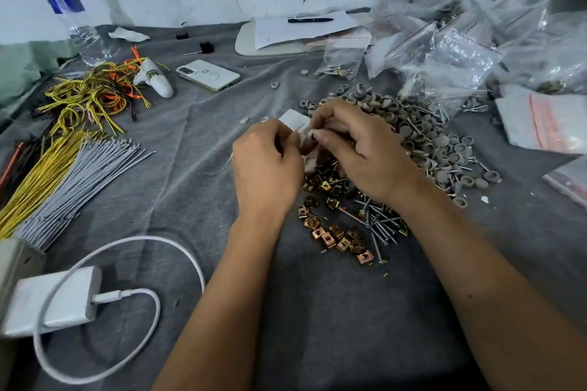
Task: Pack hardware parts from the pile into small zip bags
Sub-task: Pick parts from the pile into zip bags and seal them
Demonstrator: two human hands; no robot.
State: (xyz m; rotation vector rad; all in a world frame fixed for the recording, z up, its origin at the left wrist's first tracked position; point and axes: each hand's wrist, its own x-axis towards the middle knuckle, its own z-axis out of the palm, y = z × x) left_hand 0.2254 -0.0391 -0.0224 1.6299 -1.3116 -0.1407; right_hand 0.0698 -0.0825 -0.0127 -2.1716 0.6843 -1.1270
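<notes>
Bare grey cloth (pixel 333 311) lies open near me, between my forearms, and in a wide strip left of my left hand (pixel 266 168). Under and right of my right hand (pixel 365 149), brass clips (pixel 336 236), screws (pixel 378 222) and grey caps (pixel 438 143) crowd the way. Wire bundles (pixel 63 149) and a charger cable (pixel 127 295) block the left edge.

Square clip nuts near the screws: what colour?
Brassy gold-copper square metal clip nuts; head view.
</notes>
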